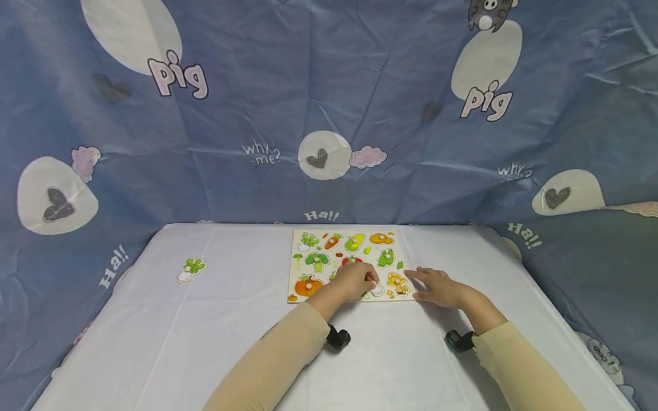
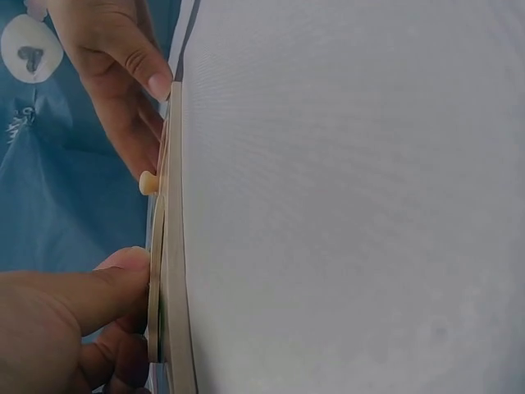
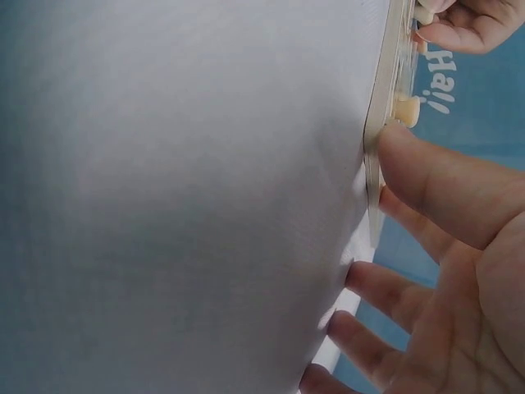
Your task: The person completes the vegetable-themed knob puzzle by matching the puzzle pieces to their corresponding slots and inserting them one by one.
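A wooden knob puzzle board (image 1: 331,298) printed with vegetables lies at the far middle of the table. My left hand (image 1: 356,281) reaches over its lower part, fingers and thumb pinching a thin wooden puzzle piece (image 2: 156,316). That piece sits slightly tilted against the board face, white with some green in the head view; its knob is hidden by the fingers. My right hand (image 1: 437,287) rests at the board's right edge, fingers spread, thumb (image 3: 410,164) against the corner. Beside it is the yellow mushroom piece (image 1: 396,281) in the board.
A turnip piece (image 1: 191,269) with green leaves lies on the white tablecloth (image 1: 231,342), left of the board. Pumpkin (image 1: 308,286), broccoli (image 1: 317,261) and other vegetables show on the board. A blue printed curtain (image 1: 267,188) stands behind the table.
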Action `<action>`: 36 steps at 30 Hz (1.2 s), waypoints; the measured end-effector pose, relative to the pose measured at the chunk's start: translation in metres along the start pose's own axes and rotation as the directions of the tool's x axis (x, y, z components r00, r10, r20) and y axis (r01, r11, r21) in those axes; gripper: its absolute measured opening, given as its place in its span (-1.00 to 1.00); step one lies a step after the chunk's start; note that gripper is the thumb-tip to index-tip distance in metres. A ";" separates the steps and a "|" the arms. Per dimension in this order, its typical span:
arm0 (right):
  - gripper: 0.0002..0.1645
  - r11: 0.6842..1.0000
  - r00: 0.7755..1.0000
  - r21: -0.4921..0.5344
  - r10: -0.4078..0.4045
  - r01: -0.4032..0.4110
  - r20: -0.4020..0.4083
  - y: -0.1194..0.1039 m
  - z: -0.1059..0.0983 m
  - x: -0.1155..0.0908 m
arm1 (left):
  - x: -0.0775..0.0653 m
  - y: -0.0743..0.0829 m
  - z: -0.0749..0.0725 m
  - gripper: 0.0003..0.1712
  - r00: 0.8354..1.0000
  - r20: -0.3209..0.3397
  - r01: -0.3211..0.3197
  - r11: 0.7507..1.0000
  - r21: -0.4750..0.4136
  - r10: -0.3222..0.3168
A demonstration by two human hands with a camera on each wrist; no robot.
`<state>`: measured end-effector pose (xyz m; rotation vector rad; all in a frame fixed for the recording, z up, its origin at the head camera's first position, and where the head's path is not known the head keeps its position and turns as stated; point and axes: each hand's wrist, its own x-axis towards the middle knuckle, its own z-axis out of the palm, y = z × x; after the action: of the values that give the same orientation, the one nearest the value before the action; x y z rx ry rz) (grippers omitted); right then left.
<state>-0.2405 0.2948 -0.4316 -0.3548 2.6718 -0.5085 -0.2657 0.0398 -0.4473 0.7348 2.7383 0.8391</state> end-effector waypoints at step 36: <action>-0.17 1.000 1.000 -0.001 -0.010 0.010 -0.009 0.002 0.001 0.001 | 0.002 -0.008 0.002 -0.96 0.998 -0.055 0.008 1.000 -0.022 -0.009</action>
<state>-0.2411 0.2963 -0.4336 -0.3676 2.6800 -0.5125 -0.2702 0.0363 -0.4538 0.7054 2.7744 0.8989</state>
